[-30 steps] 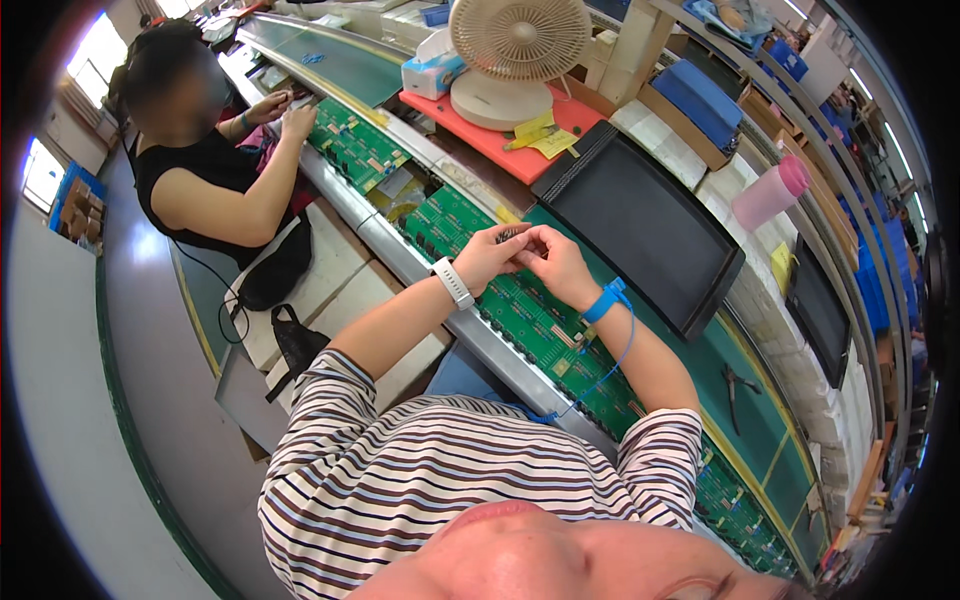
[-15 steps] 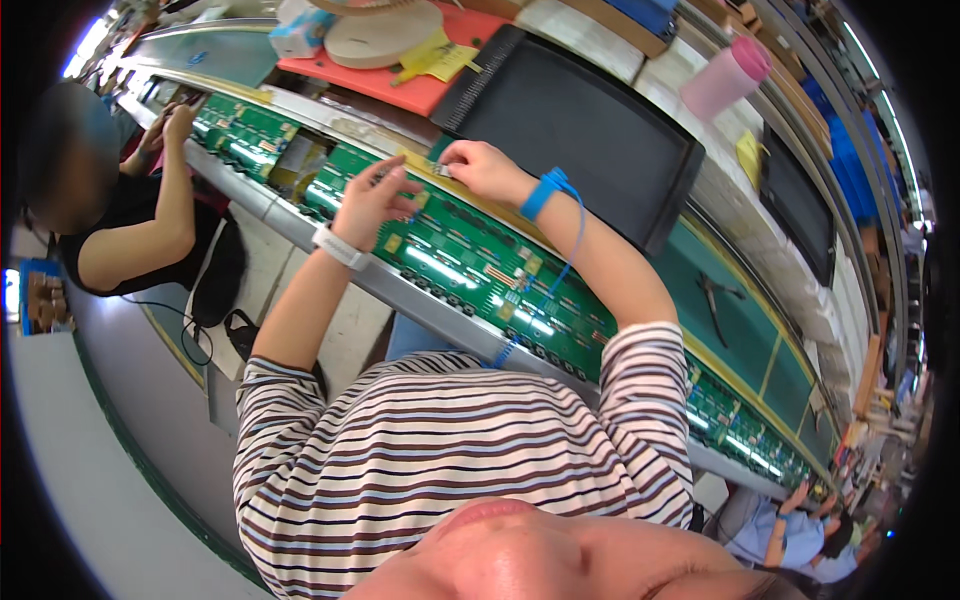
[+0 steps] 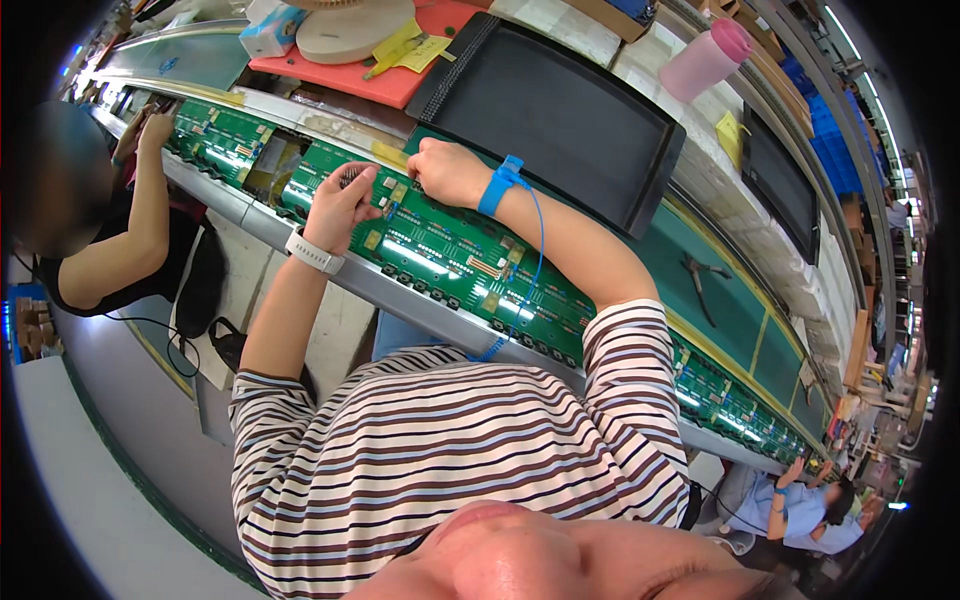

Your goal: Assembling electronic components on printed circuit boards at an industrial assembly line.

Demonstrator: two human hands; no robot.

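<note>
- Your left hand (image 3: 335, 215): fingers curled round small dark parts (image 3: 349, 178); judged light.
- Your right hand (image 3: 447, 172): fingertips at the board's far side; cannot tell whether pinched.
- Beneath both: long green printed circuit board (image 3: 450, 252); judged stiff, fragile. Hold by bare edges.
- Beyond: yellow paper slip (image 3: 426, 52), writing too small to read.

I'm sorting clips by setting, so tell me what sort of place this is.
Likely an electronics assembly line: green circuit boards lie in a row, a co-worker is farther along it, and pliers lie nearby.
</note>
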